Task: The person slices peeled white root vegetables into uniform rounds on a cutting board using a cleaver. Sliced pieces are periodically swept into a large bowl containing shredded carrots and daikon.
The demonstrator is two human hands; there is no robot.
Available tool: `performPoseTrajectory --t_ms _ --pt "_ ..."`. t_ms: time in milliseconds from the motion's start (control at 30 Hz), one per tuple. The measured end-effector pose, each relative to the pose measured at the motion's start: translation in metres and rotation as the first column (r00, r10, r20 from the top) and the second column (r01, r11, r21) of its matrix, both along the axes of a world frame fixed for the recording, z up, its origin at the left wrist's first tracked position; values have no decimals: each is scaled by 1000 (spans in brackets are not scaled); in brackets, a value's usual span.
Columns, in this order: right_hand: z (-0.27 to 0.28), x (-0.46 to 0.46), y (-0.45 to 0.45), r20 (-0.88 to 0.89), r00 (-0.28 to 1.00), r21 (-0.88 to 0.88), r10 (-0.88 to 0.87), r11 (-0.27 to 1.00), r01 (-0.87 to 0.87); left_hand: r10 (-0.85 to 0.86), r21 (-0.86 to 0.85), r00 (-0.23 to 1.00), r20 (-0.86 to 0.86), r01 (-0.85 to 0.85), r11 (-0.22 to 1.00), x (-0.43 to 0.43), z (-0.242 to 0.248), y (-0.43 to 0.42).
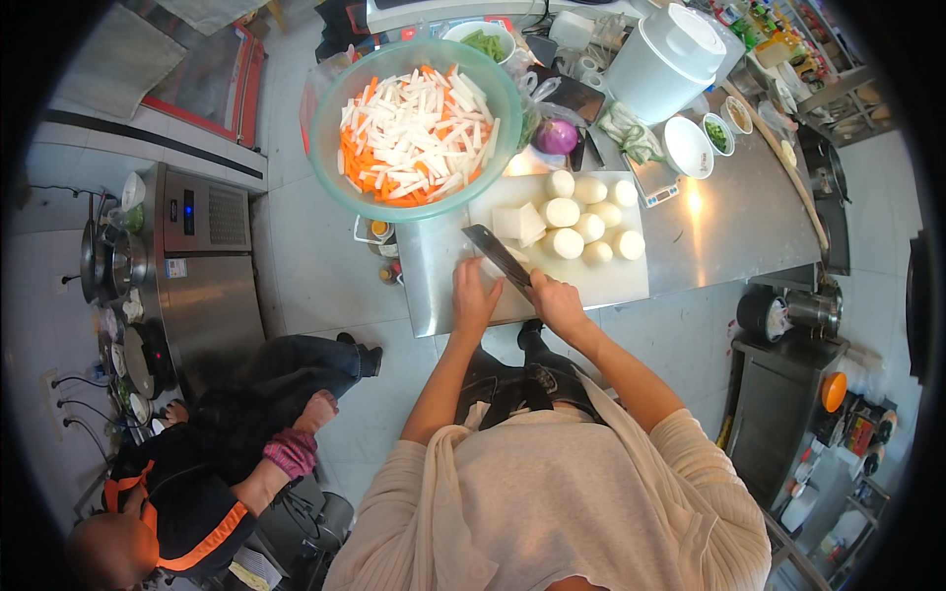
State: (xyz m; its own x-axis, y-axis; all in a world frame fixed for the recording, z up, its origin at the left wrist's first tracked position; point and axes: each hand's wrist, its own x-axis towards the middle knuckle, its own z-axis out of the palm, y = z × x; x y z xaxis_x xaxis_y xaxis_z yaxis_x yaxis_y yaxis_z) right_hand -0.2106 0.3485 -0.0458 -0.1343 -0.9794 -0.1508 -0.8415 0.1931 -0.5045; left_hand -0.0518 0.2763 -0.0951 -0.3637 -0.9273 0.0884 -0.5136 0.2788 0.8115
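My right hand [556, 301] grips the handle of a dark-bladed kitchen knife [497, 253], which points up and left over a white cutting board [628, 284]. At the board's left edge, my left hand [473, 292] rests with its fingers on a pale piece of radish [491, 269], partly hidden by the fingers and the blade. Just beyond the knife lie squared white radish blocks [517, 223]. Several peeled round radish pieces [589, 227] cover the upper right of the board. Cut white and orange sticks [417, 133] fill a large green-tinted bowl [325, 162] past my left hand.
Behind the board are a red onion [556, 137], a small digital scale [658, 188], white bowls [689, 148] and a white lidded appliance [661, 63]. A wooden rod [787, 166] lies along the steel table's [732, 236] right side. A person [214, 428] is at the left counter.
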Motion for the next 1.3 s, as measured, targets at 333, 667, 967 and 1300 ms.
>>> performPoseTrajectory --t_ms 333,667,967,1300 --pt "12 1 9 -131 989 10 71 998 -70 193 128 973 -123 -177 976 1 -9 1" --pt "21 3 15 -177 980 32 87 996 -83 331 289 897 -293 -247 925 -4 -46 -3" --pt "31 7 17 -185 974 43 133 991 -128 480 534 817 -320 -263 804 -4 -54 -5" --pt "27 16 15 -245 959 52 145 989 -137 461 509 846 -268 -282 813 -5 -52 -8"
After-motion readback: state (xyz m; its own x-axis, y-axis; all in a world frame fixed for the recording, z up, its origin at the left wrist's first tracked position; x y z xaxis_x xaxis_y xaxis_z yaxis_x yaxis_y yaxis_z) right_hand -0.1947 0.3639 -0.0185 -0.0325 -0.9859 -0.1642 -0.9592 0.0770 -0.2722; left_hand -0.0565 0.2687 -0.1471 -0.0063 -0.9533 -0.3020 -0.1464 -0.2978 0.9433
